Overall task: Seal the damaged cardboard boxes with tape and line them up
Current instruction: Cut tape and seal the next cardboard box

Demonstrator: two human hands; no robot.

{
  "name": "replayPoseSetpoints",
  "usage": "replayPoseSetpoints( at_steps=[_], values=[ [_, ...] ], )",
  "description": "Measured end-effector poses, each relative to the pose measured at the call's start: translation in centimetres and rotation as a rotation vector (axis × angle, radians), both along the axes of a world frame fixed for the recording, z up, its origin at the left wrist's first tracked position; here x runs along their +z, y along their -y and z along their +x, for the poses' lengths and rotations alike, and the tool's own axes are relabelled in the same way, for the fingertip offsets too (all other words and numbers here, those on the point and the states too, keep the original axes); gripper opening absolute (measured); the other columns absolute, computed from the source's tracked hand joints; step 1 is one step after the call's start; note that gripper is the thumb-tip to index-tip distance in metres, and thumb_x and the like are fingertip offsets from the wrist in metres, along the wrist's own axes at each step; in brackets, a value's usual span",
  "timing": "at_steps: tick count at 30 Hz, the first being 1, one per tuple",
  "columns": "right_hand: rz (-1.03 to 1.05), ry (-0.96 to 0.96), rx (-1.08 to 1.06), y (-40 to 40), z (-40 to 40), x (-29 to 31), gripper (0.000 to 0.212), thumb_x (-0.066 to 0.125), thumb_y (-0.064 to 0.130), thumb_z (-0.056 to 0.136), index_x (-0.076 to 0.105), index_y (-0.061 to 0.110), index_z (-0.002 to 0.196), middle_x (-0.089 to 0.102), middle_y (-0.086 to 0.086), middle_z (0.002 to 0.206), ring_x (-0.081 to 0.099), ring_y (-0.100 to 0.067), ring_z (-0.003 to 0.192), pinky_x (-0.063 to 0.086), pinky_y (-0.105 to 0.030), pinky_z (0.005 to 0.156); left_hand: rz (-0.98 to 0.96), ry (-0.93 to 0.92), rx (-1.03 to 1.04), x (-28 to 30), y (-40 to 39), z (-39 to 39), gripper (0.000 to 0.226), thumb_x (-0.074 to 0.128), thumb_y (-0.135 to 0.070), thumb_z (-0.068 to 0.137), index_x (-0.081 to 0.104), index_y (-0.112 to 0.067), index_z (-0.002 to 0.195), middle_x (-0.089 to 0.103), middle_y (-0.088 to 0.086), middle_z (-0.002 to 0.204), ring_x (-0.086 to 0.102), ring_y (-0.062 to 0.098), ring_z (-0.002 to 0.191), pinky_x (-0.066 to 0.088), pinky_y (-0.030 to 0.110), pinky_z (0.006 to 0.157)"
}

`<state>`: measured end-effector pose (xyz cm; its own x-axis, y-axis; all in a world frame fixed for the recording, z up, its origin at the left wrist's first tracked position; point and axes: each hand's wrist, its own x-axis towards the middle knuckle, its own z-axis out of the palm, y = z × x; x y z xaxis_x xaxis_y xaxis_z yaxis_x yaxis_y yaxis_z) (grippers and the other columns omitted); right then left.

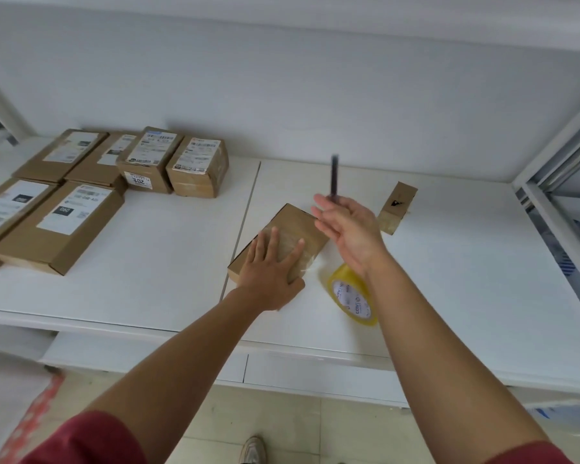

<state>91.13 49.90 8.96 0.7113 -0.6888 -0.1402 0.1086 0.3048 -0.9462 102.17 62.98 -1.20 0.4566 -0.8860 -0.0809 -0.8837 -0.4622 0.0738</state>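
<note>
A plain cardboard box lies at the middle of the white shelf, with clear tape over its top. My left hand presses flat on it, fingers spread. Above the box's right end my right hand is raised and blurred. It holds a thin dark tool that sticks up from its far side, while its visible fingers are stretched out. A yellow tape roll stands on edge under my right wrist. A small damaged box lies to the right.
Several labelled cardboard boxes sit grouped at the shelf's left, two taller ones behind. A metal rack upright borders the right side. The shelf's front edge runs below my forearms. A shoe shows on the tiled floor.
</note>
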Motion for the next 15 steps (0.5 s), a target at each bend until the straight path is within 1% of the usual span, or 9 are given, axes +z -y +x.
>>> replayPoseSetpoints(
  at_steps=[1, 2, 3, 4, 5, 6, 8, 12, 15],
  values=[
    [-0.132, -0.124, -0.012, -0.1, 0.1, -0.6, 0.022, 0.072, 0.014, 0.087, 0.065, 0.005, 0.106, 0.076, -0.006, 0.095, 0.072, -0.018, 0.095, 0.058, -0.031, 0.087, 0.006, -0.005, 0.003, -0.1, 0.0, 0.1, 0.076, 0.029, -0.06, 0.093, -0.012, -0.039, 0.154, -0.017, 0.022, 0.161, -0.018, 0.043, 0.148, -0.009, 0.049, 0.12],
    [-0.279, -0.237, -0.018, -0.2, -0.2, -1.0, 0.021, 0.073, 0.023, 0.087, 0.066, 0.007, 0.099, 0.076, -0.004, 0.086, 0.073, -0.018, 0.086, 0.058, -0.03, 0.083, 0.004, -0.01, 0.018, -0.2, 0.0, 0.2, 0.076, 0.028, -0.06, 0.093, -0.014, -0.039, 0.154, -0.018, 0.022, 0.161, -0.019, 0.042, 0.148, -0.009, 0.05, 0.12],
    [-0.383, -0.301, -0.026, -0.2, -0.4, -1.3, 0.023, 0.07, 0.031, 0.088, 0.065, 0.009, 0.092, 0.074, -0.001, 0.076, 0.071, -0.015, 0.076, 0.056, -0.031, 0.077, -0.006, -0.015, 0.048, -0.3, -0.1, 0.5, 0.076, 0.027, -0.06, 0.093, -0.014, -0.039, 0.153, -0.017, 0.022, 0.161, -0.019, 0.042, 0.148, -0.008, 0.05, 0.119],
    [-0.434, -0.338, -0.052, -0.2, -0.8, -1.4, 0.028, 0.064, 0.036, 0.088, 0.063, 0.008, 0.086, 0.07, 0.001, 0.066, 0.066, -0.013, 0.065, 0.054, -0.032, 0.072, -0.02, -0.017, 0.081, -0.4, -0.2, 0.9, 0.076, 0.026, -0.061, 0.093, -0.014, -0.039, 0.153, -0.016, 0.022, 0.161, -0.018, 0.043, 0.148, -0.007, 0.051, 0.12],
    [-0.44, -0.356, -0.09, -0.3, -1.3, -1.6, 0.033, 0.058, 0.039, 0.087, 0.061, 0.007, 0.082, 0.063, 0.003, 0.058, 0.058, -0.011, 0.057, 0.05, -0.032, 0.067, -0.031, -0.011, 0.105, -0.5, -0.3, 1.3, 0.076, 0.026, -0.061, 0.093, -0.013, -0.038, 0.154, -0.013, 0.023, 0.162, -0.016, 0.044, 0.148, -0.006, 0.051, 0.12],
    [-0.431, -0.362, -0.123, -0.3, -1.8, -1.6, 0.035, 0.054, 0.04, 0.085, 0.06, 0.006, 0.08, 0.057, 0.004, 0.053, 0.052, -0.01, 0.053, 0.046, -0.031, 0.064, -0.039, 0.001, 0.114, -0.6, -0.4, 1.6, 0.076, 0.025, -0.062, 0.092, -0.012, -0.038, 0.154, -0.011, 0.024, 0.162, -0.013, 0.044, 0.148, -0.004, 0.052, 0.12],
    [-0.447, -0.369, -0.133, -0.2, -2.4, -1.8, 0.034, 0.051, 0.038, 0.086, 0.061, 0.008, 0.076, 0.052, 0.005, 0.053, 0.048, -0.01, 0.053, 0.043, -0.033, 0.064, -0.047, 0.011, 0.112, -0.7, -0.5, 1.7, 0.077, 0.02, -0.064, 0.088, -0.011, -0.039, 0.154, -0.009, 0.024, 0.162, -0.012, 0.044, 0.148, -0.004, 0.051, 0.121],
    [-0.525, -0.413, -0.05, -0.4, -2.8, -2.1, 0.032, 0.046, 0.032, 0.093, 0.063, 0.01, 0.079, 0.067, 0.001, 0.062, 0.062, -0.014, 0.063, 0.052, -0.039, 0.075, -0.067, 0.012, 0.102, -0.7, -0.4, 1.7, 0.079, 0.012, -0.064, 0.083, -0.008, -0.038, 0.155, -0.007, 0.023, 0.163, -0.015, 0.034, 0.15, -0.005, 0.048, 0.122],
    [-0.554, -0.458, -0.014, -0.1, -2.6, -2.3, 0.028, 0.042, 0.03, 0.089, 0.058, 0.009, 0.081, 0.071, -0.002, 0.068, 0.067, -0.015, 0.065, 0.056, -0.041, 0.077, -0.067, -0.004, 0.105, -0.4, -0.5, 1.7, 0.08, 0.008, -0.066, 0.081, -0.007, -0.039, 0.155, -0.008, 0.021, 0.163, -0.015, 0.031, 0.151, -0.004, 0.046, 0.122]
  ],
)
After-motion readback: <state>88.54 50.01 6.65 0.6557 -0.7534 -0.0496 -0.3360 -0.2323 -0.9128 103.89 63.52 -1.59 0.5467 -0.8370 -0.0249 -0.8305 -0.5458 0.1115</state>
